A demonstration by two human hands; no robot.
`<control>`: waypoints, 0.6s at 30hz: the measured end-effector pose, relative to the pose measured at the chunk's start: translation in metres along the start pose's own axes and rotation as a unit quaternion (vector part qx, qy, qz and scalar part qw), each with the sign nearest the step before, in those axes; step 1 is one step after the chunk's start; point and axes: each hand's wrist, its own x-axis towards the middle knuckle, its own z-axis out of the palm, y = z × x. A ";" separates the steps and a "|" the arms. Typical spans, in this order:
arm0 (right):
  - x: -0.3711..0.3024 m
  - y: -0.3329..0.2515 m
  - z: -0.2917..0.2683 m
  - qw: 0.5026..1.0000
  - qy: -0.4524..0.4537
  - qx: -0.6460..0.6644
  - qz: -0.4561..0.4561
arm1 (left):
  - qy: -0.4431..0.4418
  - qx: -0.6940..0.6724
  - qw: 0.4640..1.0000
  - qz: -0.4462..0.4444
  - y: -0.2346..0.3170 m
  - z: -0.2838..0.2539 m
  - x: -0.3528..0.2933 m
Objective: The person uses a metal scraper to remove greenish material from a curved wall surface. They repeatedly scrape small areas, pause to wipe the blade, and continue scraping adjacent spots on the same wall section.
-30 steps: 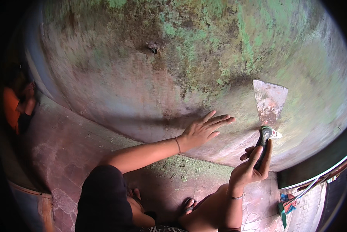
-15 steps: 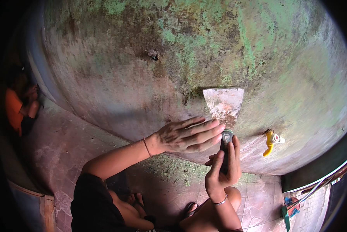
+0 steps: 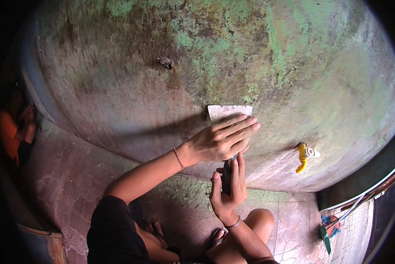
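A wide-bladed paint scraper [image 3: 226,111] rests with its pale, stained blade edge against a wall [image 3: 184,83] of patchy green flaking paint. My right hand [image 3: 233,189] grips the scraper's dark handle from below, thumb on one side and fingers on the other. Across the blade lies my left hand [image 3: 221,141], its fingers stretched out toward the right and touching the metal. It hides the lower blade and the place where blade meets handle.
A yellow tap [image 3: 302,157] juts from the wall on the right. Green flakes [image 3: 184,189] litter the tiled floor along its foot. Another person in an orange shirt [image 3: 7,130] sits at the far left. A green tool head [image 3: 324,240] lies at lower right.
The scraper and both hands have shifted left in the picture. My left hand has moved up over the blade, covering more of it than before.
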 end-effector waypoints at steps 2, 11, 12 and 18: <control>0.002 0.003 0.001 0.998 -0.020 -0.055 -0.011 | 0.004 0.003 1.000 0.018 -0.004 0.001 0.000; 0.007 0.011 0.007 0.978 -0.007 -0.182 -0.097 | 0.051 -0.030 0.998 0.032 -0.010 0.009 0.000; 0.008 0.012 0.008 0.978 -0.011 -0.182 -0.105 | 0.053 -0.025 0.997 0.042 -0.011 0.010 0.000; 0.011 0.015 0.011 0.976 -0.002 -0.187 -0.107 | 0.065 -0.015 0.995 0.073 -0.017 0.009 0.001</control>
